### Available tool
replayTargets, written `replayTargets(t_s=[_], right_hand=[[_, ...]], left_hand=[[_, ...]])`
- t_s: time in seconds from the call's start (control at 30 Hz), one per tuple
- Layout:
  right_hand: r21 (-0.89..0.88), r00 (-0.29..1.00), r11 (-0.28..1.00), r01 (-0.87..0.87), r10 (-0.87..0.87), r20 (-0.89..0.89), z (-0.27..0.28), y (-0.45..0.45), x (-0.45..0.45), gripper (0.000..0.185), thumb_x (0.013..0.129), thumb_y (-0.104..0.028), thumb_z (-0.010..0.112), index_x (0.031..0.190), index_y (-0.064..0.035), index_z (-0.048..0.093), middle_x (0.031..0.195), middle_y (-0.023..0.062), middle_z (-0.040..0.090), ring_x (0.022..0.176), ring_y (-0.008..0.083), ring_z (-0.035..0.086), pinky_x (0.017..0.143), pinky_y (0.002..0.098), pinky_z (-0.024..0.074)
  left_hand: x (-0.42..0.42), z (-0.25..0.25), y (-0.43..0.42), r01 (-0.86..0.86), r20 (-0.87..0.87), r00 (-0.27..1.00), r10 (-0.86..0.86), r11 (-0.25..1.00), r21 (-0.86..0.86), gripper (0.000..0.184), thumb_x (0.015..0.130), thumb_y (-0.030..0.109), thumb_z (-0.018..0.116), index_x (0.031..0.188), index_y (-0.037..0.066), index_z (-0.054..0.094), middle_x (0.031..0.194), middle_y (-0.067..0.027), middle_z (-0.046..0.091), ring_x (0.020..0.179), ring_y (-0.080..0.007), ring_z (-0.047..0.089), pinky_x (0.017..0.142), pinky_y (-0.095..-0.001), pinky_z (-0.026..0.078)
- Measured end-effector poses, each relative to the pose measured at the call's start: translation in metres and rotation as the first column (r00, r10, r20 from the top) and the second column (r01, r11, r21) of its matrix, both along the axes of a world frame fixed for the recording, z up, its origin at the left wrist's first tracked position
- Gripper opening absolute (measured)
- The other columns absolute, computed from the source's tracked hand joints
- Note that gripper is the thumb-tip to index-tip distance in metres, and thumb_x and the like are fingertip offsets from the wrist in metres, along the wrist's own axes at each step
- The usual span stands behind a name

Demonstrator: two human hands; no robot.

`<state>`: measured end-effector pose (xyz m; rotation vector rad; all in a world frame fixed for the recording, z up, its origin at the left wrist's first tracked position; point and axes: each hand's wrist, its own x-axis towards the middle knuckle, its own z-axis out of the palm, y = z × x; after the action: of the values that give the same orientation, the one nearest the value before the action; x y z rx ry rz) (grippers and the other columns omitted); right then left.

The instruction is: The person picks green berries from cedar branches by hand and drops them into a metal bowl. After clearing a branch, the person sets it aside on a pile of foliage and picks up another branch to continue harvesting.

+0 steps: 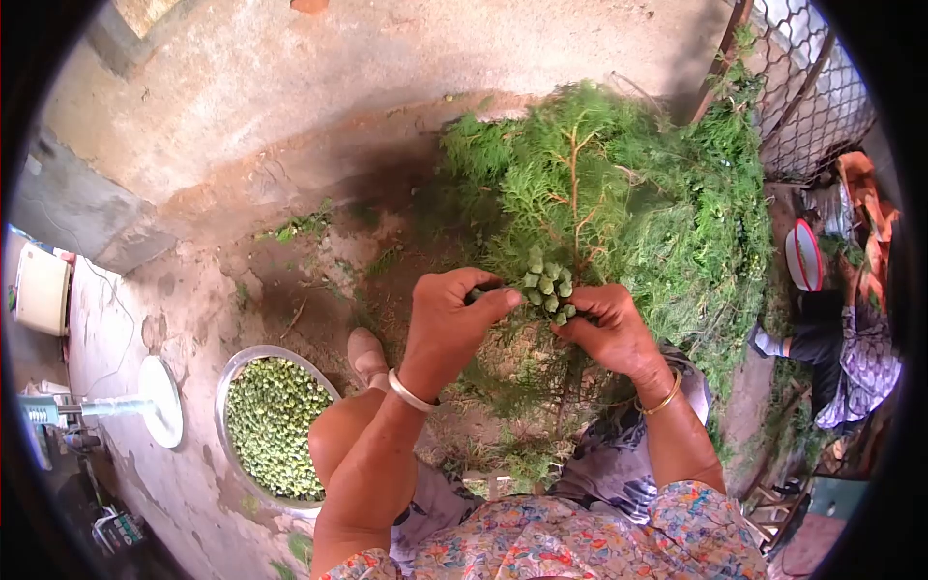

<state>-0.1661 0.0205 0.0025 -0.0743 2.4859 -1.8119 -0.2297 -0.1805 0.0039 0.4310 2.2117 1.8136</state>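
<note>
A tight cluster of pale green cones [547, 286] on a leafy conifer branch is between my two hands. My left hand [454, 314], with a silver bangle at its wrist, is closed, its thumb against the cluster's left side. Something dark green shows inside its curled fingers. From the right, my right hand [619, 333] pinches the conifer branch [577, 208] just below the cones; a gold bangle circles that wrist. The branch's orange-brown stem and feathery green sprays reach away from me. A wide metal basin [230, 379] full of small green cones [275, 425] stands to my left.
A large heap of cut greenery [696, 213] lies ahead and right, beside a wire mesh panel [817, 82]. A plastered wall [319, 68] runs across the front. A fan [162, 401] stands at left. Another person's leg [807, 343] and a red-rimmed bowl [804, 253] are at right.
</note>
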Motion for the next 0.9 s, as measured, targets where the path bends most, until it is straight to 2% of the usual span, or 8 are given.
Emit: replayTargets(t_s=[0.27, 0.4, 0.47, 0.5, 0.53, 0.57, 0.77, 0.9], right_hand=[[0.003, 0.996, 0.997, -0.083, 0.083, 0.034, 0.003, -0.011, -0.001, 0.022, 0.073, 0.005, 0.060, 0.065, 0.0029, 0.040, 0.059, 0.0047, 0.037, 0.058, 0.0074, 0.036, 0.050, 0.0295, 0.0325], [0.020, 0.996, 0.996, -0.090, 0.090, 0.006, 0.002, -0.010, -0.003, 0.021, 0.073, 0.005, 0.060, 0.065, 0.0031, 0.040, 0.058, 0.0048, 0.037, 0.058, 0.0072, 0.036, 0.050, 0.0293, 0.0327], [-0.017, 0.996, 0.996, -0.084, 0.084, 0.024, 0.002, -0.006, -0.001, 0.020, 0.074, 0.004, 0.059, 0.066, 0.0037, 0.041, 0.057, 0.0050, 0.037, 0.056, 0.0074, 0.036, 0.049, 0.0298, 0.0319], [-0.016, 0.996, 0.996, -0.084, 0.084, 0.024, 0.000, -0.005, -0.001, 0.020, 0.074, 0.004, 0.059, 0.066, 0.0037, 0.041, 0.057, 0.0050, 0.037, 0.056, 0.0074, 0.036, 0.049, 0.0298, 0.0319], [0.000, 0.998, 0.998, -0.063, 0.063, 0.008, -0.002, -0.004, -0.001, 0.020, 0.075, 0.003, 0.059, 0.066, 0.0041, 0.041, 0.057, 0.0052, 0.037, 0.055, 0.0077, 0.036, 0.048, 0.0302, 0.0316], [0.016, 0.999, 0.999, -0.038, 0.038, -0.006, -0.004, -0.003, -0.001, 0.020, 0.075, 0.002, 0.059, 0.066, 0.0045, 0.042, 0.056, 0.0054, 0.038, 0.054, 0.0080, 0.036, 0.047, 0.0306, 0.0313], [0.060, 1.000, 0.998, 0.006, -0.005, -0.019, -0.008, -0.008, 0.000, 0.021, 0.074, 0.000, 0.060, 0.064, 0.0045, 0.042, 0.054, 0.0080, 0.039, 0.051, 0.0122, 0.036, 0.047, 0.0325, 0.0315], [0.192, 0.994, 0.981, -0.014, 0.035, -0.105, -0.016, -0.006, -0.001, 0.017, 0.070, 0.000, 0.060, 0.064, 0.0035, 0.045, 0.056, 0.0151, 0.044, 0.047, 0.0248, 0.041, 0.048, 0.0374, 0.0345]], left_hand=[[0.001, -0.002, -0.004, -0.087, 0.212, 0.975, 0.072, 0.994, 0.059, 0.016, 0.079, 0.012, 0.064, 0.086, -0.003, 0.065, 0.064, 0.0005, 0.057, 0.053, -0.0035, 0.047, 0.044, -0.0199, 0.034], [-0.002, -0.009, -0.007, -0.125, 0.128, 0.985, 0.118, 0.991, 0.047, 0.017, 0.079, 0.012, 0.064, 0.089, -0.002, 0.064, 0.064, 0.0017, 0.056, 0.053, -0.0035, 0.047, 0.043, -0.0195, 0.034], [-0.012, -0.011, -0.015, -0.352, 0.078, 0.934, 0.350, 0.936, 0.020, 0.017, 0.082, 0.012, 0.060, 0.093, -0.001, 0.063, 0.072, -0.0034, 0.059, 0.055, -0.0066, 0.049, 0.044, -0.0203, 0.036], [-0.019, -0.011, -0.024, -0.353, 0.077, 0.934, 0.350, 0.936, 0.021, 0.017, 0.082, 0.012, 0.060, 0.093, -0.001, 0.063, 0.072, -0.0034, 0.059, 0.055, -0.0066, 0.049, 0.044, -0.0203, 0.036], [-0.026, -0.010, -0.036, -0.315, 0.345, 0.919, 0.189, 0.878, 0.360, 0.017, 0.084, 0.011, 0.057, 0.095, -0.001, 0.062, 0.078, -0.0079, 0.060, 0.058, -0.0090, 0.050, 0.044, -0.0208, 0.038], [-0.030, -0.009, -0.042, -0.337, 0.518, 0.852, -0.069, 0.686, 0.645, 0.018, 0.085, 0.011, 0.054, 0.098, 0.000, 0.061, 0.084, -0.0125, 0.060, 0.061, -0.0115, 0.051, 0.044, -0.0214, 0.039], [-0.021, -0.007, -0.029, -0.368, 0.567, 0.748, -0.344, 0.496, 0.786, 0.017, 0.089, 0.015, 0.053, 0.096, 0.000, 0.058, 0.096, -0.0205, 0.057, 0.068, -0.0161, 0.052, 0.042, -0.0214, 0.040], [-0.014, -0.014, -0.015, -0.252, 0.521, 0.797, -0.306, 0.616, 0.746, 0.017, 0.090, 0.018, 0.057, 0.093, 0.001, 0.059, 0.089, -0.0159, 0.060, 0.065, -0.0139, 0.052, 0.041, -0.0201, 0.039]])
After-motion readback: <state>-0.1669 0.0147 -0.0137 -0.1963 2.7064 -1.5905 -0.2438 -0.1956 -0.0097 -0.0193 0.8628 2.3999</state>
